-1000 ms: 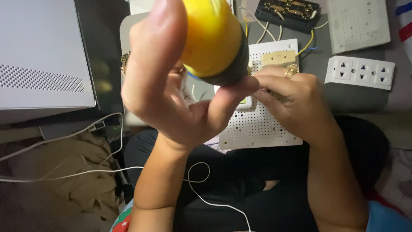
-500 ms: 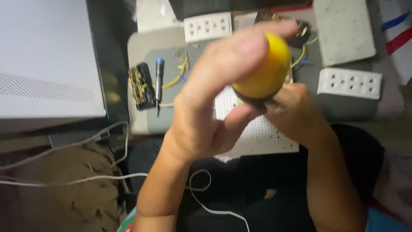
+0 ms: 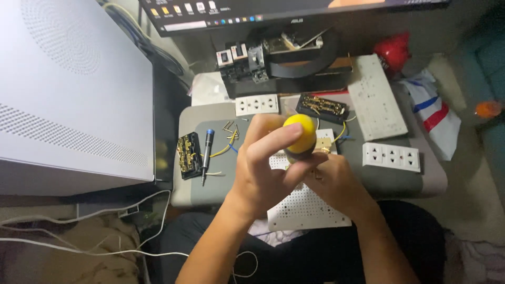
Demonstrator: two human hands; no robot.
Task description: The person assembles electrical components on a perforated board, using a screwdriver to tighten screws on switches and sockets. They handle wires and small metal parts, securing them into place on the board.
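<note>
Partly hidden by fingers, the smooth, rounded yellow handle (image 3: 300,135) sits gripped in the left hand (image 3: 265,168) above the white perforated board (image 3: 305,205); the right hand (image 3: 336,181) curls closed beneath it, its grasp unclear.

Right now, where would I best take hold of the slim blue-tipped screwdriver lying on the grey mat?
Grip the dark shaft of the slim screwdriver around its middle, coming from straight above. It lies flat, nearly lengthwise away from you, blue tip far. The black terminal block crowds its left side; loose wires lie on its right, so pinch narrowly.
</note>
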